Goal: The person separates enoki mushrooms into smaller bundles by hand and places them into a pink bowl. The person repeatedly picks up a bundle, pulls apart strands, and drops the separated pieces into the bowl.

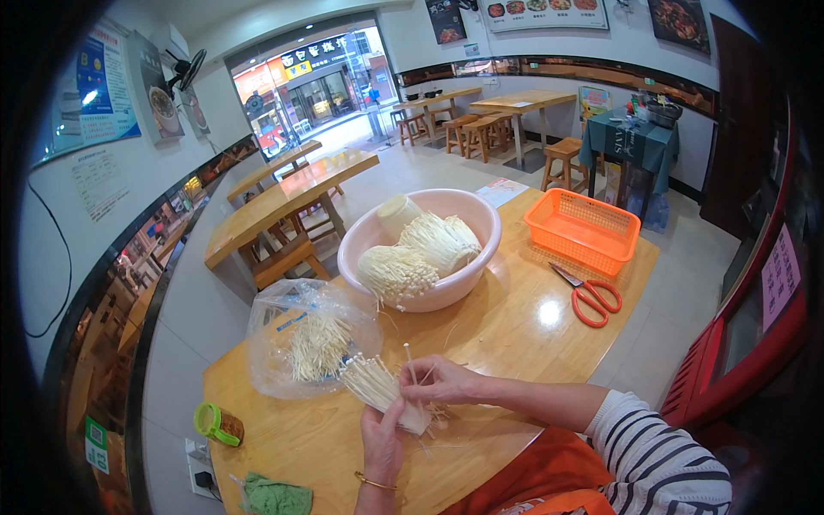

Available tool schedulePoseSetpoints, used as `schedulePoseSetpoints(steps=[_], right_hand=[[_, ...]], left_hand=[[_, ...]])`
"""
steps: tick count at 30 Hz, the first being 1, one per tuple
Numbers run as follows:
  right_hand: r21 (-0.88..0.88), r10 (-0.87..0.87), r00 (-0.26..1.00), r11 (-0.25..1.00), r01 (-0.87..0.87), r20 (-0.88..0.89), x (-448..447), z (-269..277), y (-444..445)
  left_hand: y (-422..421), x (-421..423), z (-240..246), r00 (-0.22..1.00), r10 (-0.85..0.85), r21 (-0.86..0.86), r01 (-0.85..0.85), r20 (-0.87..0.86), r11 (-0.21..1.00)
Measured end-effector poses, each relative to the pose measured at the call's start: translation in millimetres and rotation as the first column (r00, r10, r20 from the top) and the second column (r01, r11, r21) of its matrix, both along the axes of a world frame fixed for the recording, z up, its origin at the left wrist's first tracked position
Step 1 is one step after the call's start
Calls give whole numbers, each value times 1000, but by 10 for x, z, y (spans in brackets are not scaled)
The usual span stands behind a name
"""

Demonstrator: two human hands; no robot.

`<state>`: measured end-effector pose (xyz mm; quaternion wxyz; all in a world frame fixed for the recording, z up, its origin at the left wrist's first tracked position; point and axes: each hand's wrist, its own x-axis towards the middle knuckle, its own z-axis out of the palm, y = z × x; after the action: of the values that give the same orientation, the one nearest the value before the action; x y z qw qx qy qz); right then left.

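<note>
A bunch of enoki mushrooms [375, 384] lies in the grip of my left hand [382, 436], caps pointing up and left, the pale root base toward me. My right hand [444, 381] pinches a few thin enoki stems beside the bunch, between thumb and fingers. Some loose stems lie on the wood under the base. Just left of the bunch, a clear plastic bag [270, 360] holds separated enoki [318, 344]. Beyond my hands stands a pink plastic basin [450, 293] with several large enoki clumps [438, 241] inside.
Orange-handled scissors [589, 299] lie on the wooden table [515, 335] at right, near an orange plastic basket [582, 235]. A green-lidded jar [219, 425] and a green cloth [277, 494] sit near the left edge. Other wooden tables [296, 196] and stools stand beyond.
</note>
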<state>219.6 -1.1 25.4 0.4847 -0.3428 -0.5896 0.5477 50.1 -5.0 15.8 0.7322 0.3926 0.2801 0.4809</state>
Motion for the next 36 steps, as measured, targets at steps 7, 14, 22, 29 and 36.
schedulePoseSetpoints(steps=[7, 14, 22, 29, 36], right_hand=[[-23, -16, 1000, 1000, 15, -17, 10, 22, -4], [-130, 20, 975, 990, -50, -223, 245, 173, 37], [-2, -33, 998, 999, 33, 63, 19, 41, 1], [-52, -20, 1000, 998, 21, 7, 25, 3, -9], [-1, -52, 998, 999, 52, -24, 11, -26, 9]], left_hand=[[-1, -12, 7, 1000, 4, -31, -3, 9, 1000], [97, -119, 29, 984, 142, -160, -124, 110, 979], [-31, 26, 31, 992, 29, 109, -15, -125, 994], [-26, 5, 15, 991, 22, 75, -12, -132, 997], [-37, 19, 109, 1000, -20, -38, 20, 13, 999]])
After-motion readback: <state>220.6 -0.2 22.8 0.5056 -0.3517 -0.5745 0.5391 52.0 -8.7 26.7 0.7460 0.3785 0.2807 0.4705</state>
